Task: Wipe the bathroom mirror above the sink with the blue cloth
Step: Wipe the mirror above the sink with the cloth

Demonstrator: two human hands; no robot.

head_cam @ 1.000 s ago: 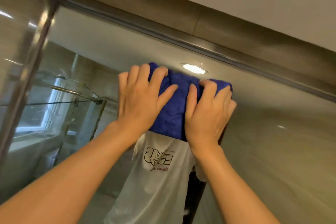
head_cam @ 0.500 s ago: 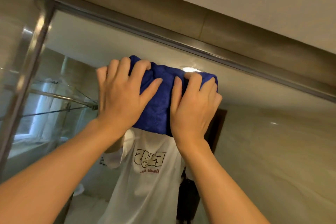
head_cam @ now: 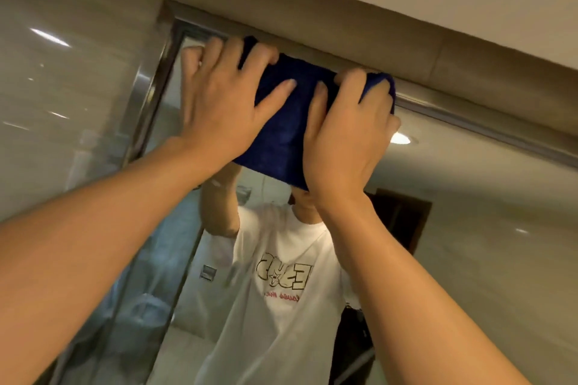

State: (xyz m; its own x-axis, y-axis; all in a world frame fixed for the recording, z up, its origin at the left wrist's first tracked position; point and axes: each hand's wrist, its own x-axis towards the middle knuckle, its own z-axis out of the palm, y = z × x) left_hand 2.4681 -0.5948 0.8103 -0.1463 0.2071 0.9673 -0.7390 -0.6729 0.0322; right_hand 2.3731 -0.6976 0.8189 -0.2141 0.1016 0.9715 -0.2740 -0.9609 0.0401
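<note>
A folded dark blue cloth (head_cam: 286, 131) is pressed flat against the mirror (head_cam: 469, 228) near its top left corner, its upper edge touching the metal frame. My left hand (head_cam: 219, 103) lies spread over the cloth's left part, fingers reaching the frame's top strip. My right hand (head_cam: 347, 134) presses the cloth's right part, fingertips curled over its top edge. Both arms reach up from the bottom of the view. The cloth's far right corner (head_cam: 386, 84) sticks out past my right hand.
The mirror's metal frame (head_cam: 150, 94) runs down the left and along the top (head_cam: 488, 125). Glossy beige wall tiles (head_cam: 62, 87) sit left of it, and a ledge (head_cam: 406, 40) overhangs above. The mirror reflects a person in a white printed T-shirt, a glass shower screen and a ceiling light (head_cam: 400, 138).
Both hands slid the cloth up and to the left, from below the reflected ceiling light to the mirror's top left corner by the frame.
</note>
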